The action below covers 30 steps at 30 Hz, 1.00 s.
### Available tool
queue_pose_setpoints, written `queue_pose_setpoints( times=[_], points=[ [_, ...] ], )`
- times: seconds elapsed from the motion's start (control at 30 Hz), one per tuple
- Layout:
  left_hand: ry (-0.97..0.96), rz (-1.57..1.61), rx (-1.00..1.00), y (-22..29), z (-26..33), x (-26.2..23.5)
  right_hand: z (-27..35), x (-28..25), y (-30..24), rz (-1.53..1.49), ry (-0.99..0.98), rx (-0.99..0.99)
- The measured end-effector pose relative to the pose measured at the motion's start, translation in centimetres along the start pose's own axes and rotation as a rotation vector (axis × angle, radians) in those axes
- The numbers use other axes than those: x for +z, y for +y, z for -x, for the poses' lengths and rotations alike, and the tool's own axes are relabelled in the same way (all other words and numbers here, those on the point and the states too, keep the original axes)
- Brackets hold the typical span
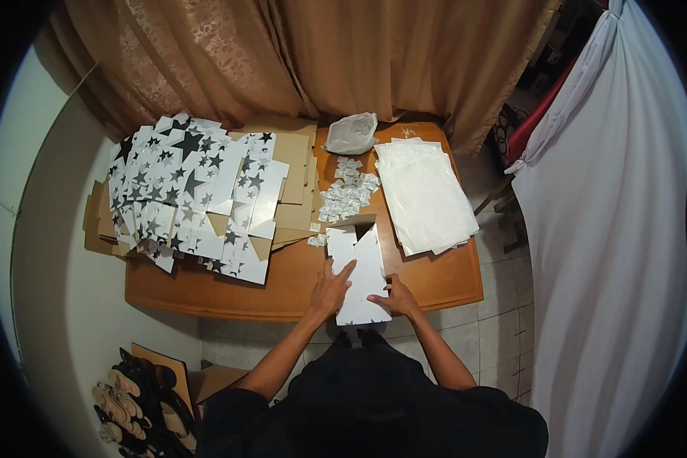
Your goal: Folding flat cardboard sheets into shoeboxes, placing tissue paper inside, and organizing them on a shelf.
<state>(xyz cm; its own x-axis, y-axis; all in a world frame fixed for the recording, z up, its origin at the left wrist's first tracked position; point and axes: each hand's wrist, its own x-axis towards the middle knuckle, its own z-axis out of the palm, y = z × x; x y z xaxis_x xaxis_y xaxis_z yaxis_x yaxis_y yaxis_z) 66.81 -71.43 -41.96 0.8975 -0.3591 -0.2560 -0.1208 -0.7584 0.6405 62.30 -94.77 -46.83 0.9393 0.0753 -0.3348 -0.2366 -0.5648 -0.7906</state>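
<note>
A white cardboard box (pixel 359 284) with star print showing at its near edge lies at the front of the table, jutting past the edge toward me. Its far end has raised flaps with a dark gap between them. My left hand (pixel 332 290) holds the box along its left side, with the index finger stretched across the top. On the right side my right hand (pixel 395 297) grips the near part, thumb on top and the other fingers round the edge. The undersides of both hands' grip are hidden.
On the wooden table (pixel 198 294), flat star-printed cardboard pieces (pixel 195 187) are heaped at left over brown cardboard (pixel 296 168). Small white packets (pixel 347 195) lie mid-table before a clear plastic bag (pixel 351 133). White paper sheets (pixel 426 197) are stacked at right. Shoes (pixel 130 401) stand lower left.
</note>
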Motion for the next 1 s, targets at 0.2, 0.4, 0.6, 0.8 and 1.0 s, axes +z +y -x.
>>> queue_pose_setpoints(
  times=[0.2, 0.4, 0.6, 0.8, 1.0],
  points=[
    [0.125, -0.145, 0.176, -2.9, -2.3, 0.6, -1.3, -0.6, -1.9, 0.012, -0.114, 0.065],
    [0.109, -0.075, 0.216, -3.1, -2.8, 0.5, -5.2, -3.7, -10.1, 0.409, 0.346, -0.269],
    [0.135, -0.137, 0.262, -4.3, -3.5, 1.0, -11.9, -3.9, -13.0, 0.534, 0.417, -0.687],
    [0.078, -0.144, 0.133, -2.8, -2.9, -0.4, -11.1, -3.2, -10.9, 0.629, 0.273, -0.693],
    [0.039, -0.18, 0.148, -1.2, -3.1, -1.8, -11.1, -2.2, -5.0, 0.251, 0.2, -0.69]
  ],
)
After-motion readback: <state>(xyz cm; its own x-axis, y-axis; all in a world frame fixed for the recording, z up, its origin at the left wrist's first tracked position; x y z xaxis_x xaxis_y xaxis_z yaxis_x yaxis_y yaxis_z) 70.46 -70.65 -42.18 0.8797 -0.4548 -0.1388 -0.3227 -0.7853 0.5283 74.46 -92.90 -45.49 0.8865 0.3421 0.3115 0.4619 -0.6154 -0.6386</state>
